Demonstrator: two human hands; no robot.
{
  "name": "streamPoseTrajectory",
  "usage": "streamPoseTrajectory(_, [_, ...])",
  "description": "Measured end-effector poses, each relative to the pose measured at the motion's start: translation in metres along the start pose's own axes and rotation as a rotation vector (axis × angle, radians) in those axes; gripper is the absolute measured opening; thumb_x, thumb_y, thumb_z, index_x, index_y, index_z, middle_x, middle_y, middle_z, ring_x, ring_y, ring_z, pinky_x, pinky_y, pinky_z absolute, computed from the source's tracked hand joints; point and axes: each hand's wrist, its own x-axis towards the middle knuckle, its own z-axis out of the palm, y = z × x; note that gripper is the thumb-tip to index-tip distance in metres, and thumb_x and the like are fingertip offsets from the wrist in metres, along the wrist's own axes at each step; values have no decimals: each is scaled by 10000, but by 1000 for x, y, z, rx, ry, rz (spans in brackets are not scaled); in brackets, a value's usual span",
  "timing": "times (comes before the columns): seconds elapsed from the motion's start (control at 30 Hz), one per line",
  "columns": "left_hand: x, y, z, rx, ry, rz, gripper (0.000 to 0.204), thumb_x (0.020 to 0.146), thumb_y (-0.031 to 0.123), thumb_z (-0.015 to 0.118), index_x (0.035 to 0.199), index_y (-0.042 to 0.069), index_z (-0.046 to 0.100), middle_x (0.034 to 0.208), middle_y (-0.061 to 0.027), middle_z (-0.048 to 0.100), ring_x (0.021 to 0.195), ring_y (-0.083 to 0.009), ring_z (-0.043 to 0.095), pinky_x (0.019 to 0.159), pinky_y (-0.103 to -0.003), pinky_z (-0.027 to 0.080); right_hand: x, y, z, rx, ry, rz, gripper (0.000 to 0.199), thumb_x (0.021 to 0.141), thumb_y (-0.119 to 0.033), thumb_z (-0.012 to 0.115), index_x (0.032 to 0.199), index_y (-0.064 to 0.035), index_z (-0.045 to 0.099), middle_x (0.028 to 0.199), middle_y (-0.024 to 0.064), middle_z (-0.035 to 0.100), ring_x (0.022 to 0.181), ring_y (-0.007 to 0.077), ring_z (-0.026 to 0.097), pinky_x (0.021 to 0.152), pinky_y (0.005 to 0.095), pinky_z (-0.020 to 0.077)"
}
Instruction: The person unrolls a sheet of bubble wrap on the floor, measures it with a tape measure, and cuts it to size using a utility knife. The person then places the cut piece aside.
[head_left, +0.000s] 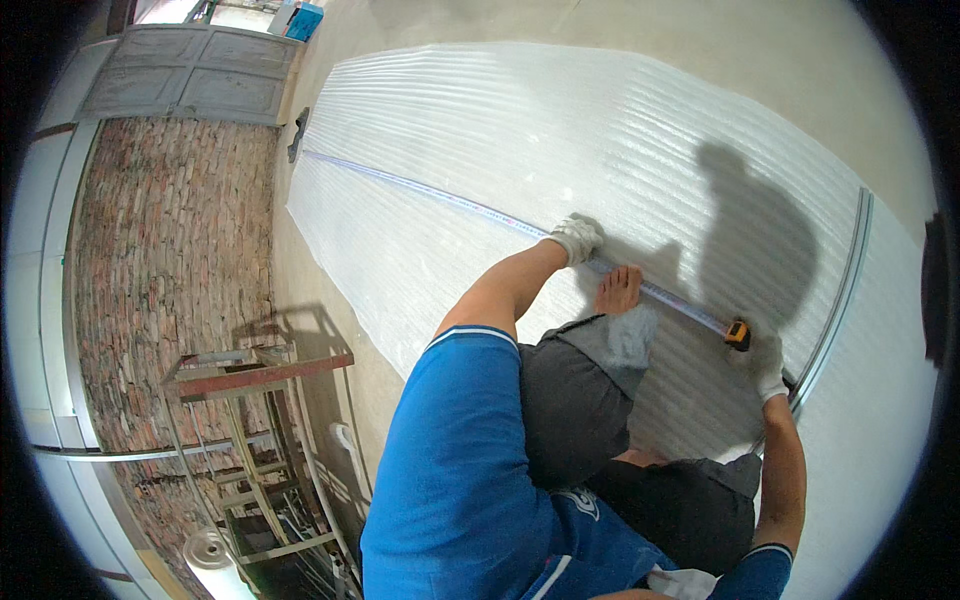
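Note:
A long tape measure blade (430, 192) runs out across a sheet of white ribbed foam (480, 130), from the far left to its yellow-and-black tape measure case (738, 335) at the right. My left hand (578, 240), in a white work glove, is closed over the blade partway along. At the case my right hand (764, 362), gloved too, holds the tape measure; its fingers are partly in shadow. Between the two hands my bare foot (618, 290) rests at the blade.
A metal channel strip (848, 275) lies on the foam beyond my right hand. To the left stand a metal frame rack (260, 380) and a white roll (207, 552), before a brick wall (170, 250). A dark object (298, 135) lies at the blade's far end.

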Motion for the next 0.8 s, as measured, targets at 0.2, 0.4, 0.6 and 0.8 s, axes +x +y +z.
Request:
streamPoseTrajectory(0.2, [-1, 4, -26, -424, -62, -17, 128, 747, 176, 696, 868, 197, 732, 867, -44, 697, 886, -237, 672, 773, -366, 527, 15, -8, -22, 8, 52, 6, 534, 629, -107, 840, 1114, -90, 616, 1064, 122, 676, 958, 309, 665, 822, 387, 545])
streamPoseTrajectory(0.4, [44, 80, -110, -568, 167, 621, 116, 766, 195, 680, 786, 88, 720, 849, -165, 675, 817, -312, 640, 769, -404, 493, 4, -13, -58, 130, 61, 35, 552, 621, -91, 853, 1115, -65, 610, 1078, 121, 677, 972, 297, 672, 854, 380, 552])
streamPoseTrajectory(0.6, [56, 131, -149, -478, -280, 475, 242, 852, 76, 578, 1037, 75, 734, 1109, -153, 685, 976, -312, 645, 880, -404, 496, -20, -17, -100, 71, 68, 84, 535, 609, -57, 825, 1102, -40, 619, 1043, 143, 680, 941, 323, 671, 856, 367, 540])
streamPoseTrajectory(0.8, [55, 99, -154, -616, -123, 538, 211, 875, 165, 587, 974, 45, 729, 932, -108, 715, 811, -254, 658, 801, -375, 510, -29, -14, -137, 106, 92, 261, 519, 585, -77, 766, 1078, -25, 615, 963, 167, 665, 881, 336, 660, 818, 377, 514])
